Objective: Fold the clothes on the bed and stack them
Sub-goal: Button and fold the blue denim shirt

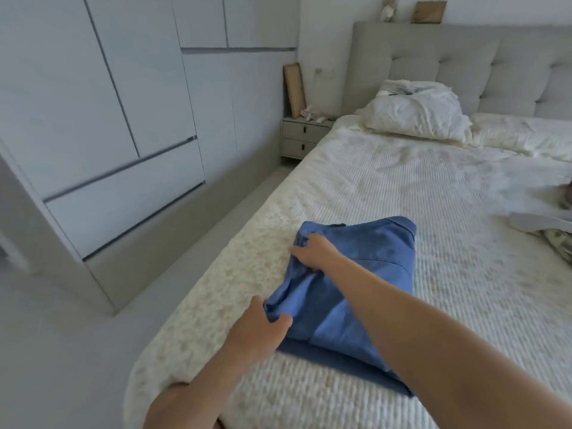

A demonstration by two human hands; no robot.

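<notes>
A folded blue shirt [365,267] lies on the white ribbed bedspread [402,181], close to the bed's left edge. It rests on a darker blue folded garment [340,366] whose edge shows at the near side. My left hand [263,326] grips the shirt's near left corner, fingers curled around the fabric. My right hand [315,252] reaches across the shirt and pinches its far left edge. More unfolded clothes [544,218], white and patterned, lie at the right edge of the view, partly cut off.
A crumpled white pillow [414,116] and duvet [526,134] sit by the grey padded headboard [464,57]. A bedside table [301,137] stands at the far left of the bed. White wardrobe doors [108,119] line the left wall beyond a narrow strip of floor [77,351].
</notes>
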